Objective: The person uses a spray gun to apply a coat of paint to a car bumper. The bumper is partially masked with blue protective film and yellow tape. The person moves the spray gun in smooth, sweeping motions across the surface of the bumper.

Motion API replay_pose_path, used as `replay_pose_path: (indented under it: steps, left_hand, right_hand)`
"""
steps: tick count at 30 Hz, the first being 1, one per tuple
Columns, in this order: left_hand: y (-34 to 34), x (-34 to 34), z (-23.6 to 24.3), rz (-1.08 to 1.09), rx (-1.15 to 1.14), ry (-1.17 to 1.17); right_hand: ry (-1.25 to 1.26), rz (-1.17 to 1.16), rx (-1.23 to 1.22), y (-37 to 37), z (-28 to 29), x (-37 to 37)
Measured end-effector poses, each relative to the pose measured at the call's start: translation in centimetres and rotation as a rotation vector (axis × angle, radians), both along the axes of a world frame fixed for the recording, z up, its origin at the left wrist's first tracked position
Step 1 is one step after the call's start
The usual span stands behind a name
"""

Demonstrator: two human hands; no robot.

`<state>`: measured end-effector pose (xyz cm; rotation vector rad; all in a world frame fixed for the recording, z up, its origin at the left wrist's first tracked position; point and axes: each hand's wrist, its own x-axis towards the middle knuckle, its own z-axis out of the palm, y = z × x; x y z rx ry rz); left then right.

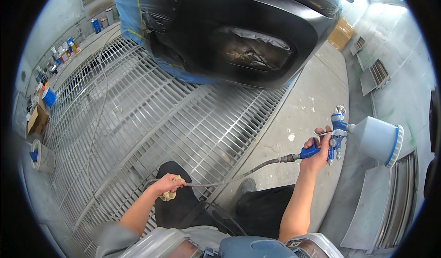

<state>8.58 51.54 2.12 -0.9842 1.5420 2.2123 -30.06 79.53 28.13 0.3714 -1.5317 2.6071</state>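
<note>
A blue spray gun (339, 133) is gripped in my right hand (320, 153), its fingers wrapped round the handle. The gun's large pale paint cup (373, 139) sticks out to the right, and its front end points up toward the far side. From the handle a dark air hose (236, 179) sags leftward to my left hand (165, 183). That hand is closed on the hose and a crumpled yellowish cloth (168, 196), just above my left knee. Beyond both hands, apart from the gun, stands a glossy black car bumper (264, 14) with a film-covered opening.
Blue masking film (127, 5) wraps the car's left side. Metal floor grating (151, 115) spans the left and middle, with bare concrete (317, 94) to the right. Along the left wall stand cans, a cardboard box (37, 120) and a bucket (43, 159). A thin line (102, 106) crosses the grating.
</note>
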Motion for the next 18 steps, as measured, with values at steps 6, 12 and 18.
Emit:
replay_pose_path:
  steps: [6,12,18]
  left_hand:
    - [0.1,0.1,0.1,-0.007,-0.025,0.002]
    - [0.2,0.3,0.4,0.030,-0.034,-0.001]
    - [0.4,0.6,0.6,0.032,-0.055,0.004]
  right_hand:
    - [0.023,0.060,0.062,-0.4,0.1,0.8]
    - [0.038,0.094,0.049,-1.3,-0.1,1.3]
    - [0.098,0.150,0.130,-1.6,-0.8,1.5]
